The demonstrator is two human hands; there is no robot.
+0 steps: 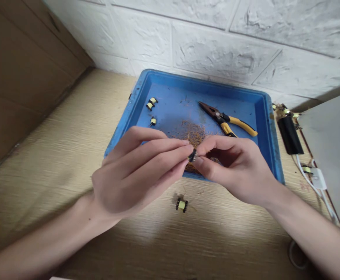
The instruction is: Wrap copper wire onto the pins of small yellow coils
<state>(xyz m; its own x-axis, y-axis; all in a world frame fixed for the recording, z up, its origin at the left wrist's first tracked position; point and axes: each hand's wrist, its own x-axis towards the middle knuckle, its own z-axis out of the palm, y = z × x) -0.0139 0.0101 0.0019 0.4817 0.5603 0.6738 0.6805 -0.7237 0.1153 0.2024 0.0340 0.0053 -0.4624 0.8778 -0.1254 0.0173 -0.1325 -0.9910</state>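
Over the near edge of a blue tray [263, 116], my left hand [137, 171] pinches a small transformer bobbin [192, 156], black with metal pins. Most of that part is hidden by the fingers. The thumb and forefinger of my right hand [234, 167] are closed together at its pin side; whether a fine wire lies between them I cannot make out. Beneath both hands is a heap of copper wire clippings [193, 131]. Another bobbin [182, 205], wrapped in yellow tape, lies on the table just in front of the tray.
Inside the tray lie long-nose pliers [216, 114] with yellow-black handles and several taped bobbins [153, 121]. To its right are a black cylinder [290, 136] with a white cable, and more bobbins [307, 169]. A white brick-patterned wall [201, 46] rises behind; brown cardboard [20, 66] stands left.
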